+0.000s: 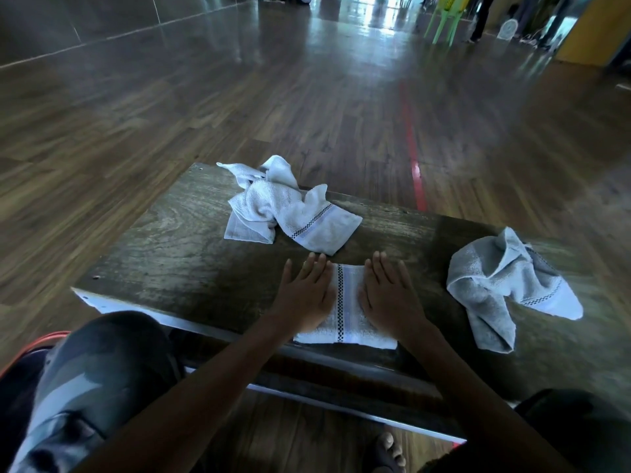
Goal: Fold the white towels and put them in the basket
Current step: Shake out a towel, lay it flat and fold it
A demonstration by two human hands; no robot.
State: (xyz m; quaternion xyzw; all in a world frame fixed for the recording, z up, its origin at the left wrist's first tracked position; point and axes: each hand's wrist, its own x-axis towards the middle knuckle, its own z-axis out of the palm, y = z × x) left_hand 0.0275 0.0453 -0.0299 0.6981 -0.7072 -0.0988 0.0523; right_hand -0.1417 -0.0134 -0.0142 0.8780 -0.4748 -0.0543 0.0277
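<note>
Where the near edge of the surface [170,254] runs in front of the person, we see one folded towel [348,312], white with a dark checked stripe, lying flat. Two hands press on it: the left hand [304,298] on its left part and the right hand [389,298] on its right part, with the stripe showing between them. The fingers [316,268] of both are straight and released, grasping nothing.

We count two more places with white cloth. One crumpled heap [290,209] lies at the far side of the surface, apart from the hands; we cannot tell if it is one towel or two. One crumpled towel [505,285] lies well to the right. Around is the wooden floor [239,97] with one red line [411,145], and one bare foot [389,452] shows below.
</note>
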